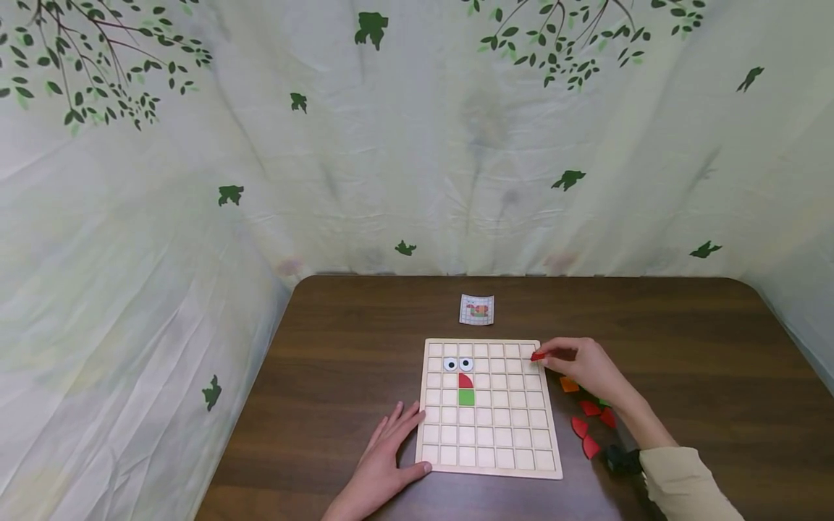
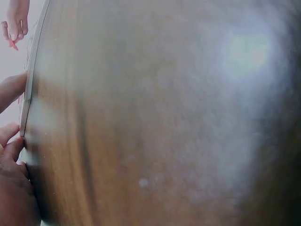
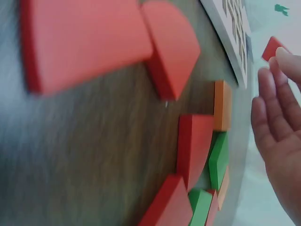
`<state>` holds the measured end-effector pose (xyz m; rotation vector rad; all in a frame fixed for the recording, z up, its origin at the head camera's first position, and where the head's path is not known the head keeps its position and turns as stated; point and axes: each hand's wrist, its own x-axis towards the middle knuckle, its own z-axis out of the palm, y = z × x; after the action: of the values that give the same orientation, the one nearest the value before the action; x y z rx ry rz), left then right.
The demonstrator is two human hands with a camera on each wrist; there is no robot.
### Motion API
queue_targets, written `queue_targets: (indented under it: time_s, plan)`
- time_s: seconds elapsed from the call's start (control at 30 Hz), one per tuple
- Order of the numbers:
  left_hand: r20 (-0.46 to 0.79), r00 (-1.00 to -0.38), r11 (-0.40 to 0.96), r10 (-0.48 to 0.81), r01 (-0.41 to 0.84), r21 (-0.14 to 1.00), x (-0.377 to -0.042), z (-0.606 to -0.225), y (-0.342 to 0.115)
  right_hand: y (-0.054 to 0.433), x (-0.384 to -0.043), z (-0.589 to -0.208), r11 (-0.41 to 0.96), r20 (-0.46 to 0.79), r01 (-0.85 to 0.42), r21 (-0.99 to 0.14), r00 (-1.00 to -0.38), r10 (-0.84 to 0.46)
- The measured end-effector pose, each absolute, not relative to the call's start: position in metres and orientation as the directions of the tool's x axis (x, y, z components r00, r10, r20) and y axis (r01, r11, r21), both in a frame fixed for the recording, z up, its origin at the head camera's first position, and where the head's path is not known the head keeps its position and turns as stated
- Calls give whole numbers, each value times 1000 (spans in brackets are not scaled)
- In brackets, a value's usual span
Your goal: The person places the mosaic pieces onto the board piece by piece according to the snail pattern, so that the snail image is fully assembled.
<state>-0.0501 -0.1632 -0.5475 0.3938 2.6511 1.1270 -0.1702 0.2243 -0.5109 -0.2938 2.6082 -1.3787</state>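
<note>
A pale wooden grid board (image 1: 485, 409) lies on the table. Two googly-eye pieces (image 1: 458, 365), a red quarter-round block (image 1: 465, 380) and a green square block (image 1: 466, 397) sit in its cells. Between thumb and fingertips my right hand (image 1: 589, 367) pinches a red block (image 3: 273, 48), at the board's upper right corner. My left hand (image 1: 389, 459) rests at the board's lower left, thumb and fingers spread and touching its edge. In the left wrist view, part of the left hand (image 2: 16, 174) shows against the board's side.
Right of the board lie loose red blocks (image 1: 590, 447), an orange block (image 1: 569, 384) and green blocks (image 3: 218, 160), partly under my right forearm. A small picture card (image 1: 477, 310) lies beyond the board on the brown table (image 1: 365, 318). A leaf-printed curtain (image 1: 417, 145) hangs behind.
</note>
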Motion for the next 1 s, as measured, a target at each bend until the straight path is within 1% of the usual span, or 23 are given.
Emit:
queue_targets:
  time_s: [0.23, 0.47, 0.73, 1.0]
  plan:
    - [-104, -938, 669, 332, 157, 727, -50, -547, -164, 210, -175, -513, 513, -92, -59, -856, -960, -264]
    - [-100, -938, 667, 332, 158, 728, -49, -546, -163, 191, -178, -510, 469, -1, -156, -869, -948, -317]
    - [-104, -938, 667, 331, 154, 729, -50, -545, -163, 168, -183, -510, 472, -4, -163, -866, -943, -333]
    - [-114, -938, 673, 327, 146, 725, -50, -545, -163, 143, -183, -512, 479, 4, -219, -850, -912, -410]
